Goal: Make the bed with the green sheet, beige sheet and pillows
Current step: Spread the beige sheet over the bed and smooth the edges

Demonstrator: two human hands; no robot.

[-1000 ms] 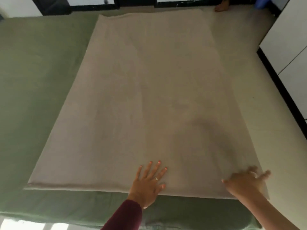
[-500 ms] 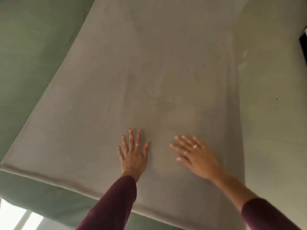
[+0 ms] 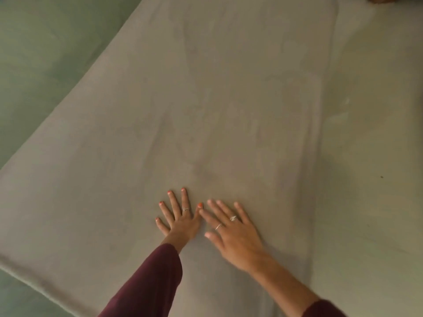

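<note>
Beige sheet (image 3: 206,99) lies spread flat over the green sheet (image 3: 45,53), whose bare surface shows along the left side and again at the lower left corner beneath the beige sheet's near edge. From my remote seat I see both hands planted side by side on the beige cloth, toward its near end. The left hand (image 3: 180,221) rests palm down, its fingers straight and spread, a ring on one finger and orange polish on the nails. The right hand (image 3: 233,236) lies flat just beside it, fingers straight and slightly fanned, two rings showing, its index fingertip touching the left hand's thumb. Dark maroon sleeves (image 3: 146,287) cover both arms, the right one pushed back past the forearm. To the right, pale floor (image 3: 377,156) runs alongside the sheet's edge.
</note>
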